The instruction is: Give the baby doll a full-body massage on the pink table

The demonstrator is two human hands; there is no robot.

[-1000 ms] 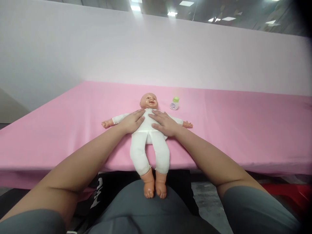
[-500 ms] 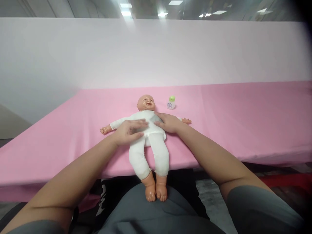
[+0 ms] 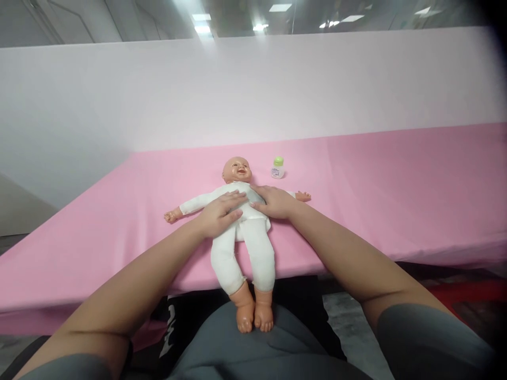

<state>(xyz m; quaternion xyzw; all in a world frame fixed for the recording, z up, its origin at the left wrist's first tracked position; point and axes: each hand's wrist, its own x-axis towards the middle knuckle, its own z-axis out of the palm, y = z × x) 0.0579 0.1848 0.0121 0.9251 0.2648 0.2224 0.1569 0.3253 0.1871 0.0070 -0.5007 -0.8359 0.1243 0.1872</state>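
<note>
Left hand [image 3: 217, 212], fingers flat and spread, has slid back up onto the doll's [image 3: 241, 221] belly; right hand [image 3: 275, 201] stays flat on its chest, fingertips nearly meeting. Doll lies supine on pink table [image 3: 376, 200]; small bottle [image 3: 278, 168] beyond the fingertips.

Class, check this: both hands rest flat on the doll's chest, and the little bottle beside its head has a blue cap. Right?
Not quite: the head view shows the bottle has a green cap. The left hand and right hand do rest on the doll.

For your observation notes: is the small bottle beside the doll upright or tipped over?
Upright. The small bottle stands on the pink table, its green cap on top, apart from the doll.
</note>
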